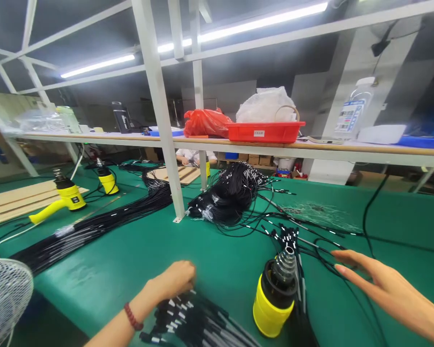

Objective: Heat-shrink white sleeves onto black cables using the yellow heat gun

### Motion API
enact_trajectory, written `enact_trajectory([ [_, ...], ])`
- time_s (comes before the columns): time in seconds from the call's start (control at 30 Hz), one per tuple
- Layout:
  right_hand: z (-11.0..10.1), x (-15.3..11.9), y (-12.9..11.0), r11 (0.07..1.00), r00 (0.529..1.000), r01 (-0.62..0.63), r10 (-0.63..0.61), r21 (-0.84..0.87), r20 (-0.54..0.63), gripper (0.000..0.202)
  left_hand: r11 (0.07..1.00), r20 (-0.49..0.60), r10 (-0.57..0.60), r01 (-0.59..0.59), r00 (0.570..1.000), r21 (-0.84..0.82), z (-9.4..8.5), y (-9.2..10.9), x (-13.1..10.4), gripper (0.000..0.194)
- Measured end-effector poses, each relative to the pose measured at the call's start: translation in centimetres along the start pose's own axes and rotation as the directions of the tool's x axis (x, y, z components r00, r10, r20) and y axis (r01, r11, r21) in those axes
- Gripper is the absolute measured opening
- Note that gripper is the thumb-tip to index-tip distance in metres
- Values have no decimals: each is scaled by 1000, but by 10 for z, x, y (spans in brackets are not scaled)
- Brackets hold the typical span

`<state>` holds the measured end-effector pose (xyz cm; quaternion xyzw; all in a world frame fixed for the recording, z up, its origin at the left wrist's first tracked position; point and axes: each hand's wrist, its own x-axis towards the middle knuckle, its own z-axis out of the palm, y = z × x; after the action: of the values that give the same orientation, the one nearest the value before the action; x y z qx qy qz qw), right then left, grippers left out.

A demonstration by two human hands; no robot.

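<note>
My left hand (179, 278) is closed, knuckles up, just above the labelled ends of a bundle of black and grey cables (217, 325) at the near edge. Its fingertips are turned down and hidden, so what they hold cannot be made out. To the right, my right hand (378, 279) reaches in with thumb and fingers stretched out and apart, close to loose black cables (321, 260). Between the hands a yellow and black heat gun (274, 303) stands with its metal nozzle up. Behind it lies another group of white-labelled cable ends (287, 233).
A large coiled cable heap (227, 195) lies beyond, beside a white post (159, 106). Long cables (104, 224) and two more heat guns (70, 197) are at left, near a fan (7, 301). A shelf above bears a red tray (265, 132). Someone sits across the table.
</note>
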<state>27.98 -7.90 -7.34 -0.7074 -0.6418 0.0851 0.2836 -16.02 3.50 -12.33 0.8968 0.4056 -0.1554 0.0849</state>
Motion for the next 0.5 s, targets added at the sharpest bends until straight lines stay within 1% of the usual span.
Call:
enact_trajectory([
  [0.03, -2, -1, -2, 1000, 1000, -13, 12, 19, 27, 53, 1000, -25, 22, -22, 999, 15, -9, 2, -3, 18],
  [0.1, -7, -4, -6, 999, 1000, -23, 22, 31, 7, 53, 997, -65, 64, -62, 996, 37, -31, 9, -11, 24],
  [0.17, -13, -8, -13, 999, 999, -14, 15, 34, -43, 51, 994, -104, 103, -97, 989, 55, -58, 20, -22, 24],
  [0.23, -21, -16, -23, 999, 994, 13, -9, 36, -112, 47, 986, -157, 158, -147, 975, 81, -89, 37, -37, 17],
  [0.27, -24, -21, -29, 999, 989, 33, -27, 37, -145, 45, 979, -199, 193, -176, 961, 99, -105, 47, -45, 14],
  [0.33, -28, -34, -45, 996, 980, 75, -65, 43, -190, 42, 958, -296, 284, -259, 912, 121, -134, 70, -59, 15],
  [0.4, -30, -48, -65, 991, 976, 121, -108, 60, -192, 38, 925, -374, 378, -360, 847, 119, -157, 95, -67, 20],
  [0.43, -29, -54, -76, 985, 974, 152, -136, 79, -179, 38, 901, -409, 427, -417, 806, 119, -165, 107, -68, 22],
  [0.5, -27, -62, -99, 964, 969, 221, -198, 151, -149, 37, 863, -470, 487, -489, 736, 127, -176, 130, -64, 24],
])
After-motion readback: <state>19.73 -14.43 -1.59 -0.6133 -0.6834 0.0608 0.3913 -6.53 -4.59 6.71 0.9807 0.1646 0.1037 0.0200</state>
